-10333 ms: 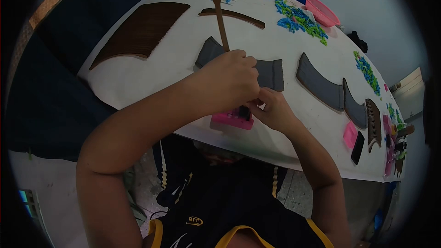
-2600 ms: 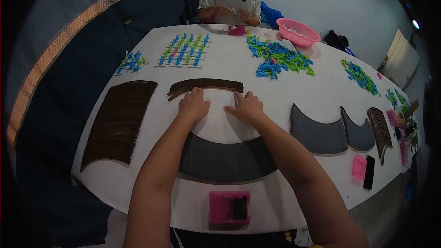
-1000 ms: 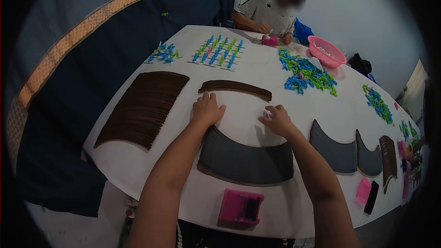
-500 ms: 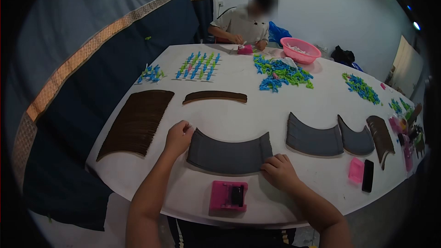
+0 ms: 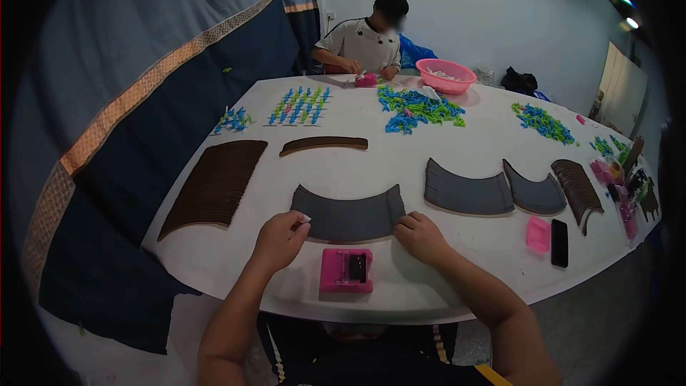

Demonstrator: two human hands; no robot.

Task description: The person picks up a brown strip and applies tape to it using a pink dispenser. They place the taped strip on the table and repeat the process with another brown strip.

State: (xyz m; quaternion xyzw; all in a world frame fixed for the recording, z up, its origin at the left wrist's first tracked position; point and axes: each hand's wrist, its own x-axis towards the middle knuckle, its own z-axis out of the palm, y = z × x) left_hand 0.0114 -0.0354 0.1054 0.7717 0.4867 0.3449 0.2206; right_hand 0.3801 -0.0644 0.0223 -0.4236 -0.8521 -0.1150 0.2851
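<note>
In front of me on the white table lies a curved stack of dark grey strips (image 5: 350, 219), set close side by side. My left hand (image 5: 281, 238) is by its lower left end, thumb and fingers pinching a small white piece (image 5: 306, 219). With fingers curled together, my right hand (image 5: 420, 237) is at the stack's right end, and whether anything is between the fingers is hidden. Nearer to me, between my forearms, stands a pink holder (image 5: 336, 271) with a black part (image 5: 357, 267) on it.
Left lies a large brown stack (image 5: 214, 186), with a narrow brown one (image 5: 321, 144) behind. Rightward are two grey stacks (image 5: 468, 191), a pink tray (image 5: 538, 234) and a black phone-like slab (image 5: 559, 243). Across sit blue-green clips (image 5: 421, 107), a pink basin (image 5: 446, 78) and a co-worker (image 5: 364, 46).
My left hand has moved from beside the grey stack's upper left corner to its lower left end, and the white piece shows now. The whole view has shifted slightly.
</note>
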